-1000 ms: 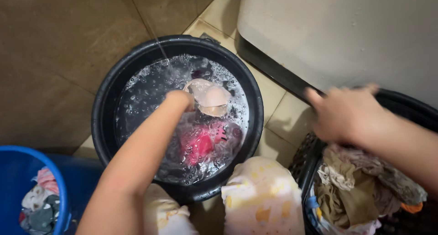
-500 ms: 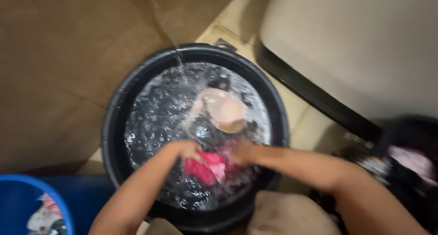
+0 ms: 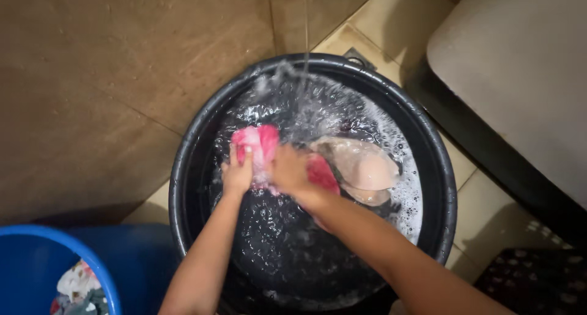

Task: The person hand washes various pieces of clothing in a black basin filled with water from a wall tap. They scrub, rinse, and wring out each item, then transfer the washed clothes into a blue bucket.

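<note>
A blue bucket (image 3: 92, 272) of clothes sits at the far left. In the black tub (image 3: 443, 186) of sudsy water, the left hand (image 3: 237, 173) and right hand (image 3: 288, 171) both clutch the pink garment (image 3: 260, 145) — bunched between them just above the surface, apparently for scrubbing. Just to the right floats a beige bra (image 3: 362, 168) — untouched.

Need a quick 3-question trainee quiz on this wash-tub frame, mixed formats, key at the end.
1. True or false: both hands grip the pink cloth over the black tub.
2. Which item floats just right of the right hand? A) a beige padded garment B) a green sponge C) a metal spoon
3. Fill in: the container at the lower left, holding mixed laundry, is a ____ bucket.

Key:
1. True: the left hand and the right hand both clutch it above the soapy water.
2. A, the beige garment.
3. Blue.
</note>
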